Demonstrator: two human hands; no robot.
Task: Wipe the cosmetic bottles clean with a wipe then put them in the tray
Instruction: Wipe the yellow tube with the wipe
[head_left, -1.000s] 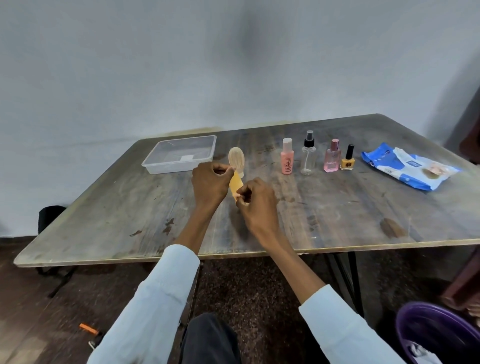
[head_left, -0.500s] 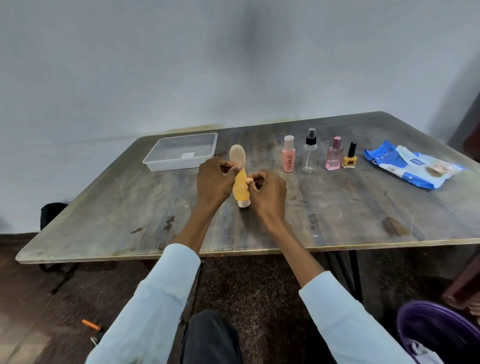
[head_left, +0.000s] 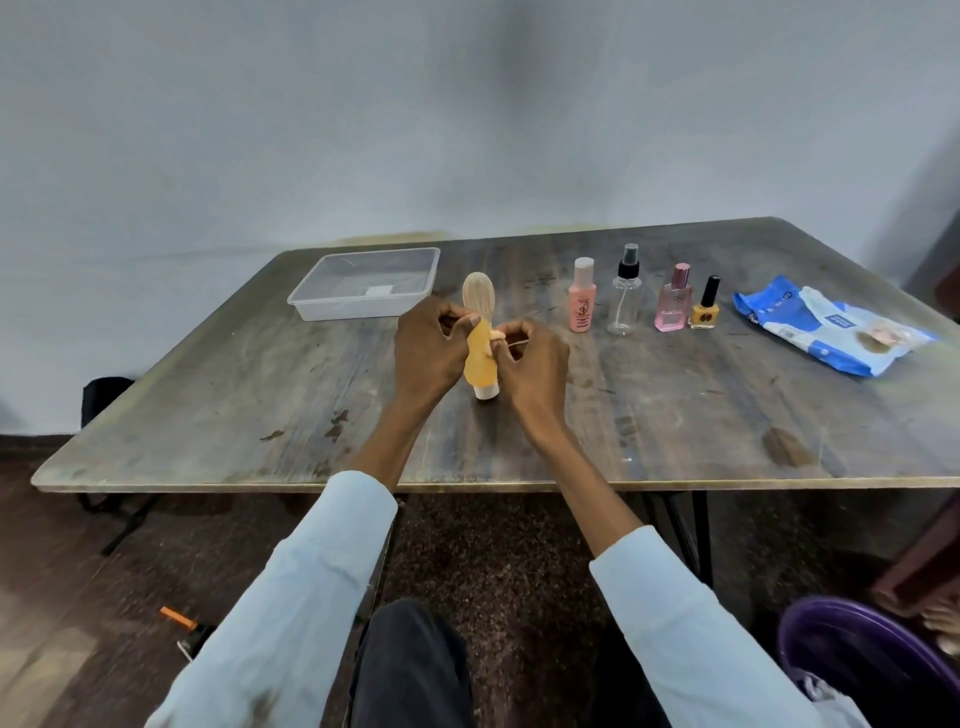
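A beige cosmetic tube (head_left: 478, 295) stands cap-down on the wooden table (head_left: 675, 405), with an orange wipe (head_left: 480, 359) wrapped round its middle. My left hand (head_left: 429, 349) pinches the wipe and tube from the left. My right hand (head_left: 536, 364) pinches the wipe's edge from the right. Behind and left sits the clear plastic tray (head_left: 353, 310), with only a small label showing inside. To the right a pink bottle (head_left: 582, 297), a clear spray bottle (head_left: 625, 304), a pink perfume bottle (head_left: 674, 304) and a yellow nail polish (head_left: 705, 313) stand in a row.
A blue and white wipes pack (head_left: 831, 330) lies at the table's right end. A purple bin (head_left: 852, 654) stands on the floor at lower right. A black bag (head_left: 104, 395) rests by the wall beyond the table's left edge. My knee is under the near edge.
The tube has gone from tilted in my hands to standing upright on the table, a little farther from me. My right hand has risen from its lower end to the wipe at mid-height.
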